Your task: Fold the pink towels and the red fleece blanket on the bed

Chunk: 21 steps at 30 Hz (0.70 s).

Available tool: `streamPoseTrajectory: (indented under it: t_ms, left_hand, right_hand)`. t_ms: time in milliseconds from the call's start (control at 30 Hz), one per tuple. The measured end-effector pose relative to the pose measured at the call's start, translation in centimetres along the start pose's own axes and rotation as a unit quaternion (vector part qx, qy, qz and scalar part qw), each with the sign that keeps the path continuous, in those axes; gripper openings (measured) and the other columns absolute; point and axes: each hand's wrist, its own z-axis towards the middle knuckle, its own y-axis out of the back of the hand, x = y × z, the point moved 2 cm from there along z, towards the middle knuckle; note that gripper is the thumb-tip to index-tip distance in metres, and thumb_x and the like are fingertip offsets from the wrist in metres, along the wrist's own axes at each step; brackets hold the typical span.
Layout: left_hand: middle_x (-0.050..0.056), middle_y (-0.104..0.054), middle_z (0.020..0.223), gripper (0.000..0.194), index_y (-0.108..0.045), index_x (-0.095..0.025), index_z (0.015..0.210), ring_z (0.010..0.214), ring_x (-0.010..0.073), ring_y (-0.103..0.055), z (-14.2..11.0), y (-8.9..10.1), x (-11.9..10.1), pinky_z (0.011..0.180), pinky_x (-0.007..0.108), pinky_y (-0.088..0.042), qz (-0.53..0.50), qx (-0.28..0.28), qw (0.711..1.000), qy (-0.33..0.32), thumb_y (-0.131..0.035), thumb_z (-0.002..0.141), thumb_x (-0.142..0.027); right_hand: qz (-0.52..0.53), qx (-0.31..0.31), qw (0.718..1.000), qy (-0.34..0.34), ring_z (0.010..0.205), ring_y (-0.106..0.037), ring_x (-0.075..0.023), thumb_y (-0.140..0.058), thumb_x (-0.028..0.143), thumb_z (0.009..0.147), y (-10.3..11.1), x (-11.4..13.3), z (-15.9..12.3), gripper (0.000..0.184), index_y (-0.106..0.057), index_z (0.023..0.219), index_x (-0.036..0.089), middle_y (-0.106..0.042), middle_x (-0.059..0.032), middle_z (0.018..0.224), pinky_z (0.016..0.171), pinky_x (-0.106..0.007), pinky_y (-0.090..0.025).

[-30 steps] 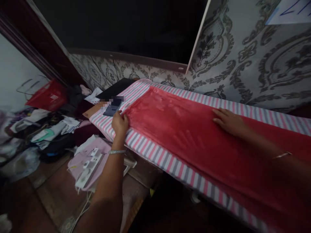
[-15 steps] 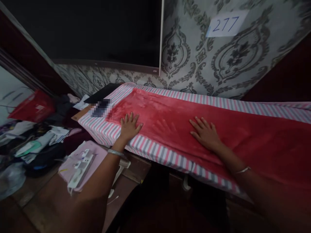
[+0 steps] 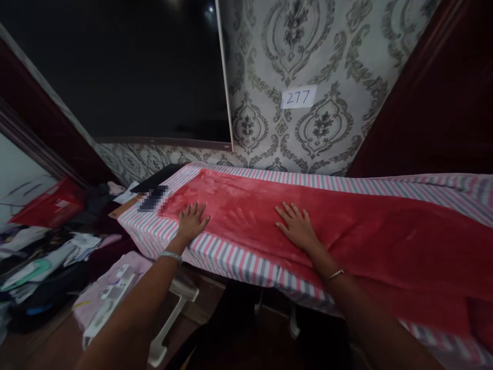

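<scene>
A long red plush cloth [image 3: 246, 216] lies spread over a board or table covered with a pink, grey and white striped cloth [image 3: 239, 257]. My left hand [image 3: 190, 221] rests flat with fingers spread on the red cloth's near edge, close to its left end. Farther right, my right hand [image 3: 297, 226] presses flat on the red cloth, its fingers apart too. A faint handprint shows in the pile between them. Toward the right the cloth has soft folds. Neither hand grips anything.
A blurred dark object [image 3: 153, 199] lies at the striped cloth's left end. Behind stands a large television screen [image 3: 127, 72]. On the lower left are a white power strip [image 3: 110, 300], a red bag [image 3: 52, 203] and piled clothes [image 3: 42, 267]. A paper marked 277 [image 3: 299, 96] is on the wall.
The camera view has tilted up and turned right, so everything sits lower and farther left. Both hands stay flat on the red cloth, in about the same places.
</scene>
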Motion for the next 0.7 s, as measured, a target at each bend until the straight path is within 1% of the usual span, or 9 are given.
streamPoseTrajectory:
  t_ms: [167,333,433,500,567,633,700]
  left_hand:
    - [0.016,-0.029,0.168,0.063,-0.035,-0.024,0.161,0.154,0.0388,-0.029,0.1,0.2,0.2,0.119,0.060,-0.029,0.015,0.012,1.000,0.000,-0.041,0.103,-0.046]
    - [0.016,-0.032,0.167,0.062,-0.039,-0.024,0.159,0.153,0.0381,-0.032,0.2,-0.2,0.7,0.118,0.059,-0.030,0.013,-0.001,1.000,-0.009,-0.042,0.102,-0.045]
    - [0.017,-0.034,0.166,0.061,-0.042,-0.023,0.158,0.151,0.0384,-0.035,0.3,-0.6,1.1,0.117,0.059,-0.033,0.010,-0.020,1.000,-0.012,-0.043,0.101,-0.044]
    - [0.016,-0.038,0.165,0.060,-0.045,-0.023,0.156,0.151,0.0383,-0.036,0.4,-0.8,1.4,0.116,0.059,-0.033,0.013,-0.029,0.999,-0.018,-0.041,0.100,-0.045]
    - [0.016,-0.044,0.161,0.060,-0.048,-0.025,0.154,0.149,0.0376,-0.039,0.5,-0.8,1.6,0.116,0.060,-0.033,0.016,-0.025,0.999,-0.028,-0.040,0.100,-0.047]
    - [0.014,-0.050,0.157,0.059,-0.052,-0.028,0.152,0.146,0.0365,-0.044,0.5,-0.5,1.6,0.116,0.059,-0.034,0.016,-0.021,0.999,-0.045,-0.043,0.097,-0.048]
    - [0.014,-0.056,0.152,0.057,-0.057,-0.029,0.147,0.142,0.0361,-0.048,0.5,-0.3,1.6,0.115,0.059,-0.035,0.016,-0.022,0.997,-0.068,-0.049,0.093,-0.044]
  right_hand:
    - [0.013,0.009,1.000,-0.001,0.152,-0.033,-0.0334,-0.045,0.042,0.103,0.3,0.3,0.0,0.054,-0.046,0.156,0.029,-0.037,-0.0086,0.166,0.119,-0.060,-0.025]
    - [0.025,0.019,0.999,-0.006,0.152,-0.031,-0.0325,-0.046,0.041,0.103,0.8,0.6,0.0,0.056,-0.043,0.157,0.029,-0.036,-0.0082,0.167,0.120,-0.059,-0.022]
    - [0.039,0.025,0.999,-0.010,0.153,-0.030,-0.0319,-0.046,0.041,0.103,1.0,0.8,0.0,0.056,-0.043,0.158,0.030,-0.036,-0.0078,0.167,0.121,-0.059,-0.020]
    - [0.052,0.029,0.998,-0.010,0.153,-0.029,-0.0321,-0.046,0.042,0.103,1.1,0.8,0.1,0.057,-0.043,0.158,0.030,-0.035,-0.0079,0.167,0.121,-0.059,-0.019]
    - [0.066,0.033,0.997,-0.011,0.154,-0.028,-0.0322,-0.046,0.043,0.102,1.2,0.8,0.3,0.057,-0.043,0.158,0.030,-0.035,-0.0079,0.167,0.122,-0.059,-0.018]
    - [0.084,0.036,0.996,-0.015,0.154,-0.027,-0.0319,-0.046,0.045,0.102,1.3,0.8,0.4,0.057,-0.043,0.158,0.031,-0.034,-0.0073,0.167,0.123,-0.059,-0.016]
    - [0.104,0.039,0.994,-0.022,0.155,-0.026,-0.0314,-0.047,0.047,0.102,1.5,0.8,0.6,0.057,-0.044,0.157,0.032,-0.034,-0.0067,0.168,0.123,-0.059,-0.015]
